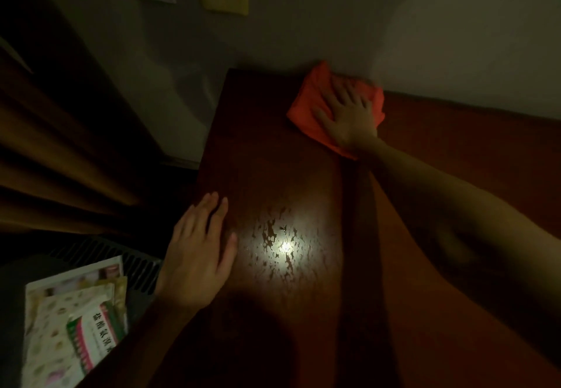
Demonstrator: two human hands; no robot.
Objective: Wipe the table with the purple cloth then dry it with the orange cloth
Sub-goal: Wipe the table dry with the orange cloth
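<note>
The orange cloth (306, 105) is being pressed flat against the far end of the table (273, 159), close to the wall (425, 38), by the right hand (349, 117), whose fingers are being held straight and spread on top of it. The left hand (198, 251) is being rested palm down on the table's left edge, fingers straight and close together, holding nothing. A bright reflection is being shown on the wood between the hands. Packets (76, 311) are lying off the table's left side, beside a curtain (60, 144).

Cloth (306, 108) on the tabletop (273, 159) at its far edge against the wall, right hand (349, 114) flat on it, left hand (198, 254) flat at the tabletop's left edge, packets (73, 320) left of the tabletop, below its near-left corner
</note>
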